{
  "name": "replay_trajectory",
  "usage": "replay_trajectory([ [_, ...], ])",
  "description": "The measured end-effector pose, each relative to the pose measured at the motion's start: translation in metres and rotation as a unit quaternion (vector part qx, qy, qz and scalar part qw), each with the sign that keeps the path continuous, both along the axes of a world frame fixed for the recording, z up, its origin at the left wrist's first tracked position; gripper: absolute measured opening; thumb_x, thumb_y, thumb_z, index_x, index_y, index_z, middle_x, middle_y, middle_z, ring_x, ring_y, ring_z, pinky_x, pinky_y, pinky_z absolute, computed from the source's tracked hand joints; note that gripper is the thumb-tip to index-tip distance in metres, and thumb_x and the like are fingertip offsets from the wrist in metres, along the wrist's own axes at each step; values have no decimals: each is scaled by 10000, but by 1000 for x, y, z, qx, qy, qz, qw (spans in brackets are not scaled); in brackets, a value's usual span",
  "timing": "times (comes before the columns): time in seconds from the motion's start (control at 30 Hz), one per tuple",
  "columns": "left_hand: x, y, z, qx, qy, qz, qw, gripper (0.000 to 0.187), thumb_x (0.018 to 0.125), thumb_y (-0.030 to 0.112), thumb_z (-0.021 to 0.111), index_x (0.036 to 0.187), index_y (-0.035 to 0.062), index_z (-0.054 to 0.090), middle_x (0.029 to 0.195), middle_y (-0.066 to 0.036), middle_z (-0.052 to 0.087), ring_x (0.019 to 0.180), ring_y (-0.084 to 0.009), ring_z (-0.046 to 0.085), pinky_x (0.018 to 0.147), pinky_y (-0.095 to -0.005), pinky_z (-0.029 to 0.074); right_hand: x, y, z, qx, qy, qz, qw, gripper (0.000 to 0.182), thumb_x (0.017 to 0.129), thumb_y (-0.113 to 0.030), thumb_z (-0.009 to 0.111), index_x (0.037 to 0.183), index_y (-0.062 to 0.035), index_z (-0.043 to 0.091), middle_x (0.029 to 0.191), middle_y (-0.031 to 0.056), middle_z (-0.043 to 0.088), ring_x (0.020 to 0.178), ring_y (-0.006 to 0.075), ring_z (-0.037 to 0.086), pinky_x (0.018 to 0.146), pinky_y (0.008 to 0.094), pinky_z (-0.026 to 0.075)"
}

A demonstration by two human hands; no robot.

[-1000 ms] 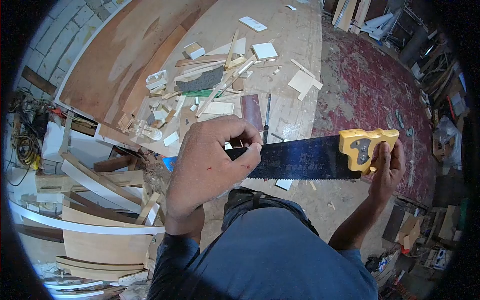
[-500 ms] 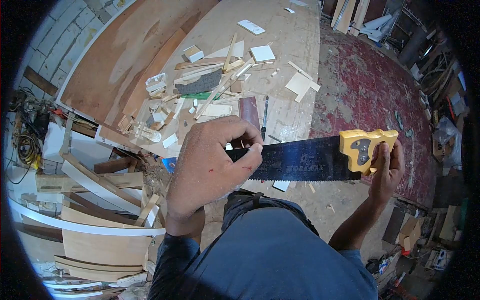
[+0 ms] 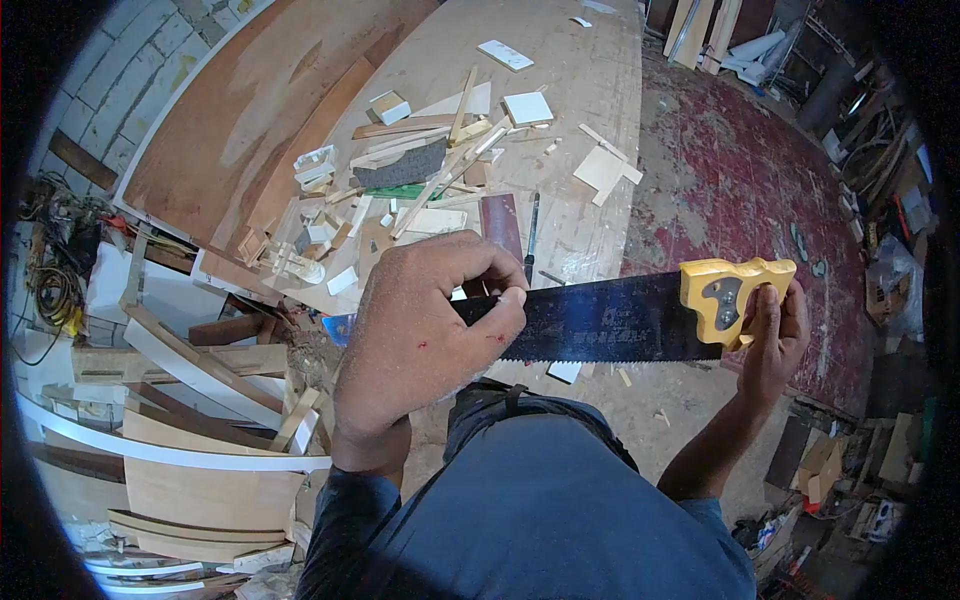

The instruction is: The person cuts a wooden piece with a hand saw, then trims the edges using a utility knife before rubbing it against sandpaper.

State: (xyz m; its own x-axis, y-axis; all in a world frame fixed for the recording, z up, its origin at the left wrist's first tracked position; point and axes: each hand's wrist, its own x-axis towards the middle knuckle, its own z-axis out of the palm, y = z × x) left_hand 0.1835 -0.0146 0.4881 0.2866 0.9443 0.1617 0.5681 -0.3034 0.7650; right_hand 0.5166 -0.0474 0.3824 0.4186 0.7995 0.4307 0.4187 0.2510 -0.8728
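A hand saw (image 3: 620, 318) is held level in front of my body, its toothed edge facing down toward me. The yellow handle (image 3: 735, 275) is in the grip of my right hand (image 3: 775, 330), thumb pressed on its near side. My left hand (image 3: 430, 330) is closed in a pinch at the blade's upper edge, left of the middle. That hand covers part of the blade, and a bluish tip (image 3: 338, 328) sticks out beyond it. Small red marks show on the back of the left hand.
Ahead stands a wooden worktable (image 3: 585, 90) with a heap of wood offcuts (image 3: 410, 165) and a white block (image 3: 527, 108). Curved boards (image 3: 190, 480) are stacked at left. A worn red floor (image 3: 740, 180) lies to the right, with clutter (image 3: 895, 270) along the edge.
Almost nothing differs. The view has shifted very slightly, and the light on the blade has changed a little; both hands keep the same hold on the saw.
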Motion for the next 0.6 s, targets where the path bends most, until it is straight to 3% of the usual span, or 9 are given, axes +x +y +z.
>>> replay_trajectory([
  [0.17, -1, 0, -3, -3, 2, 3, 1000, 116, 759, 106, 658, 810, 4, 677, 735, -116, 660, 672, -192, 646, 667, -308, 509, -3, 1, 1, 15, 5, 0, 1000, 285, 1003, -223, 560, 1178, -3, 602, 932, 43, 643, 786, 60, 577, 660, 210, 451],
  [0.23, -3, 1, -8, 13, -17, -8, 1000, 69, 766, 80, 688, 799, 22, 667, 744, -34, 639, 671, -102, 560, 588, -252, 424, -2, 1, 1, 21, 13, 7, 1000, 265, 996, -180, 570, 1172, 16, 600, 945, 66, 654, 808, 78, 598, 680, 223, 475],
  [0.57, -3, -1, -9, 22, -14, -11, 1000, 65, 769, 77, 683, 803, 24, 670, 744, -38, 641, 672, -102, 560, 593, -256, 427, -2, -2, 0, 7, 25, 12, 1000, 244, 1000, -163, 559, 1161, 16, 600, 963, 64, 651, 844, 81, 595, 719, 231, 479],
  [0.6, -2, -1, -6, 13, -9, -7, 1000, 90, 763, 92, 675, 808, 14, 672, 744, -77, 650, 679, -150, 607, 636, -284, 469, -2, -2, 0, 5, 19, 5, 1000, 242, 1001, -162, 558, 1161, 15, 600, 960, 61, 650, 842, 78, 593, 717, 229, 478],
])
